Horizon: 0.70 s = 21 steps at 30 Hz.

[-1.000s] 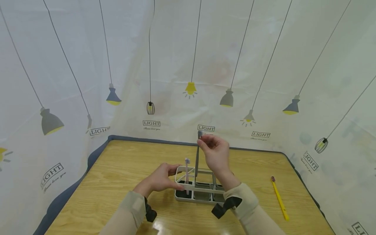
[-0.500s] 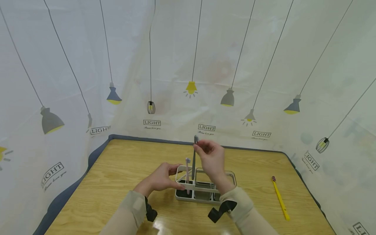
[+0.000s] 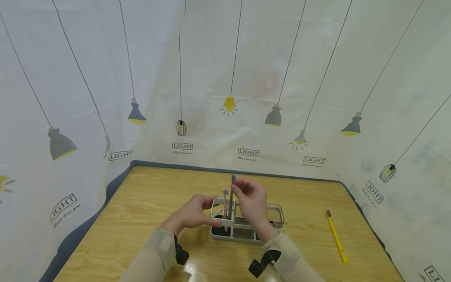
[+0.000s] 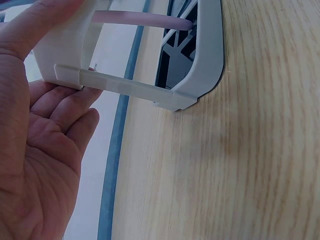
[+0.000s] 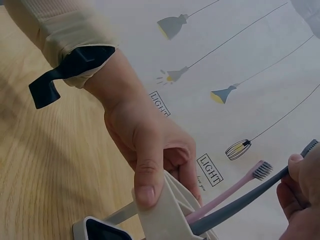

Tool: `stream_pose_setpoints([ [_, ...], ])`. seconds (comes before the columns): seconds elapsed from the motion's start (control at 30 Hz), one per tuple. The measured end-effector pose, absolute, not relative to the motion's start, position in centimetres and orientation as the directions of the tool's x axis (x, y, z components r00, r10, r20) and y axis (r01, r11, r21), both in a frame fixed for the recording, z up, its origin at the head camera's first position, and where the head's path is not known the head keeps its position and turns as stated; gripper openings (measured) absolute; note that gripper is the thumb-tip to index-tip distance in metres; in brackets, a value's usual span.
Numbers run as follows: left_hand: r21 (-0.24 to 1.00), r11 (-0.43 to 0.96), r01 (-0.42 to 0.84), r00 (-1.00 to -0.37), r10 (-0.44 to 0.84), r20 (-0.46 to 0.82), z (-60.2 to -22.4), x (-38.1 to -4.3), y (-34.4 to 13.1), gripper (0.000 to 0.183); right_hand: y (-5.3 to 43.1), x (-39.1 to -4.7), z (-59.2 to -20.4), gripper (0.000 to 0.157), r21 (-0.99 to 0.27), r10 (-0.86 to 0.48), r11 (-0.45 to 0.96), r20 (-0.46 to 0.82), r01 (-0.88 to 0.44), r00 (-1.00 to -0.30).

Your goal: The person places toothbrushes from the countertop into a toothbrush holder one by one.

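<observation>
My left hand (image 3: pixel 192 213) grips the left end of a white toothbrush holder (image 3: pixel 239 239) on the table, thumb in front and fingers behind. A pink toothbrush (image 3: pixel 225 207) stands bristles up in the holder's left section; the left wrist view shows its handle (image 4: pixel 140 19) reaching down to the dark base. My right hand (image 3: pixel 253 201) pinches a grey toothbrush (image 3: pixel 230 207) just below its bristles, between thumb and fingers. In the right wrist view the grey handle (image 5: pixel 240 202) runs into the holder's top frame, right beside the pink one. Its lower end is hidden there.
A yellow toothbrush (image 3: pixel 336 239) lies on the wooden table (image 3: pixel 303 250) to the right. Clear cups (image 3: pixel 276 213) sit in the holder's middle and right sections, partly behind my right wrist. A white curtain (image 3: pixel 211 58) printed with lamps hangs around the table's back and sides.
My right hand has moved left and down with the grey toothbrush, from over the middle section into the left section beside the pink toothbrush. The left hand has stayed on the holder.
</observation>
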<state>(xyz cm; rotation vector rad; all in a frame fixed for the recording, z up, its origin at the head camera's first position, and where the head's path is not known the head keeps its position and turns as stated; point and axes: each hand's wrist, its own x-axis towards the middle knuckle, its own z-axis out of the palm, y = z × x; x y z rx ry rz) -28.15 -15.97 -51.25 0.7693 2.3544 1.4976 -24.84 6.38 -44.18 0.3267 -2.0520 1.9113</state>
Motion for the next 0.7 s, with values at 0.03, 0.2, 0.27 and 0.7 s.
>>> stream_pose_setpoints([
  [0.03, 0.894, 0.331, 0.301, -0.829, 0.555, 0.073, -51.2, -28.2, -16.0, 0.086, 6.4, -24.8, -44.4, 0.007, -0.923, 0.045, 0.081, 0.38, -0.376, -0.924],
  [0.2, 0.889, 0.348, 0.296, -0.833, 0.55, 0.061, -51.1, -28.1, -15.9, 0.086, 6.7, -24.6, -45.4, 0.007, -0.933, 0.033, 0.072, 0.355, -0.352, -0.934],
  [0.27, 0.888, 0.353, 0.295, -0.836, 0.546, 0.06, -51.1, -28.1, -15.9, 0.087, 6.8, -24.5, -45.8, 0.007, -0.936, 0.03, 0.071, 0.347, -0.344, -0.937],
  [0.7, 0.891, 0.358, 0.281, -0.842, 0.538, 0.05, -51.0, -27.9, -15.9, 0.088, 6.7, -23.8, -47.0, 0.006, -0.943, 0.028, 0.101, 0.321, -0.317, -0.947],
])
